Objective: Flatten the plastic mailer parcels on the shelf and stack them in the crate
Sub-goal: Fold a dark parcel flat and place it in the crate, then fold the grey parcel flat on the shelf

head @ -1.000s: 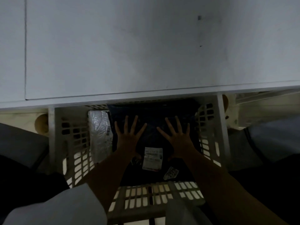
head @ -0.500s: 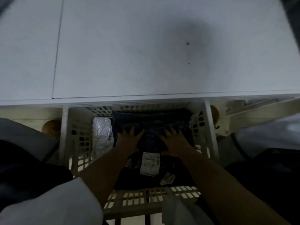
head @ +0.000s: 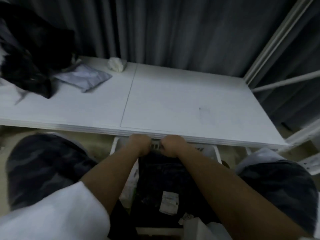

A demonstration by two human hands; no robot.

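Observation:
A black plastic mailer (head: 164, 177) with a white label (head: 168, 202) lies on top in the white lattice crate (head: 217, 153) between my knees. My left hand (head: 140, 144) and my right hand (head: 171, 146) sit side by side at its far end, just under the shelf's front edge. Their fingers curl down over the mailer's far edge, and the fingertips are hidden. A pale mailer (head: 131, 184) lies along the crate's left side. On the white shelf (head: 173, 101), a grey mailer (head: 83, 77) rests at the back left beside a heap of black mailers (head: 26, 54).
A crumpled white lump (head: 116, 64) sits at the back of the shelf against the dark curtain. White metal frame bars (head: 284, 82) rise at the right. My knees in camouflage shorts flank the crate, left knee (head: 43, 167) and right knee (head: 277, 184).
Both hands slid from flat and spread on the black mailer to its far end, and their fingers curled. The view tilted up, so the shelf top and its parcels now show.

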